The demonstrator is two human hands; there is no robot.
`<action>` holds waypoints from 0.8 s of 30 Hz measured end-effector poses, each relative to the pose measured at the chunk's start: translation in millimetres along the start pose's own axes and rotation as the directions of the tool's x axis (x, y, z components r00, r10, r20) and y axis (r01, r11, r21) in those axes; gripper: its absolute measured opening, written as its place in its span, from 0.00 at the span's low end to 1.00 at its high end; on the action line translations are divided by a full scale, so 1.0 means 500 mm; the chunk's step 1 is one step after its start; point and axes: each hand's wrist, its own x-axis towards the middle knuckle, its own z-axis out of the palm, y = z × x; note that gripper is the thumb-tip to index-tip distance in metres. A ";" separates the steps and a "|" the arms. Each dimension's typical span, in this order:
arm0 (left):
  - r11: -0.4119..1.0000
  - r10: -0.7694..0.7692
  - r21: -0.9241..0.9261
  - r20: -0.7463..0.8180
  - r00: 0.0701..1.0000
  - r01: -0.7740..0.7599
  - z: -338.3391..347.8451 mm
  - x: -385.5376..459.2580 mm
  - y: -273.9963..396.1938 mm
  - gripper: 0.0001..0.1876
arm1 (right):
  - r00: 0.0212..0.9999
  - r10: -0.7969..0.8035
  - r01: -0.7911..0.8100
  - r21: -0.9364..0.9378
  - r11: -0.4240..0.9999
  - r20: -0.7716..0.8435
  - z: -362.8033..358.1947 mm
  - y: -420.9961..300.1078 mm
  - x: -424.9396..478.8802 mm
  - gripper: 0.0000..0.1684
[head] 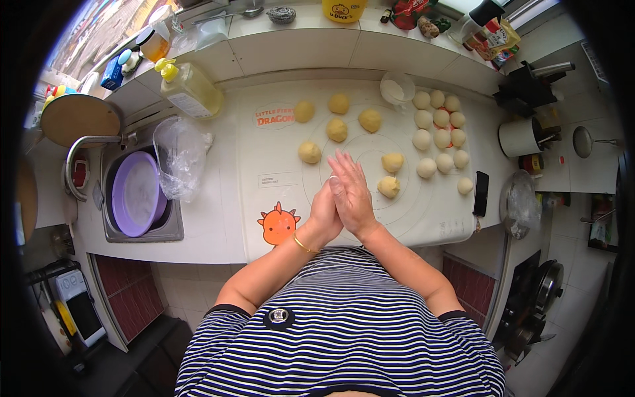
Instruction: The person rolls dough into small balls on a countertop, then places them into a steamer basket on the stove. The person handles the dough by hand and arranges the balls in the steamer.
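Observation:
My left hand (325, 212), with a gold bangle on its wrist, and my right hand (358, 206) are pressed palm to palm above a white silicone baking mat (278, 193). Whatever may lie between the palms is hidden. Just right of my hands sit two rough yellow dough balls, one (388, 186) nearer me and the other (392, 162) behind it. Several more yellow balls (337, 129) are spread over the mat's far left and middle. Small white dough balls (441, 139) stand in rows on the right, with a single one (465, 186) closest to me.
A clear bowl of white powder (397, 89) stands at the mat's back. A phone (480, 193) lies by the right edge. On the left are a plastic bag (181, 159), a purple basin (139, 193) in the sink (173, 233), and a pump bottle (193, 92).

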 end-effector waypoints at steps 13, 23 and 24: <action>0.992 0.112 0.047 0.149 0.983 -0.120 0.027 -0.067 0.026 0.31 | 0.966 -0.232 0.230 -0.024 0.973 -0.113 -0.023 -0.031 -0.018 0.28; 0.992 0.123 0.018 0.021 0.992 -0.123 0.069 -0.074 -0.013 0.25 | 0.897 -0.438 0.425 -0.164 0.890 -0.051 -0.078 -0.020 -0.026 0.26; 0.992 0.116 0.053 -0.077 0.990 -0.112 0.064 -0.081 -0.016 0.24 | 0.898 -0.438 0.439 -0.110 0.892 0.032 -0.077 -0.013 -0.047 0.26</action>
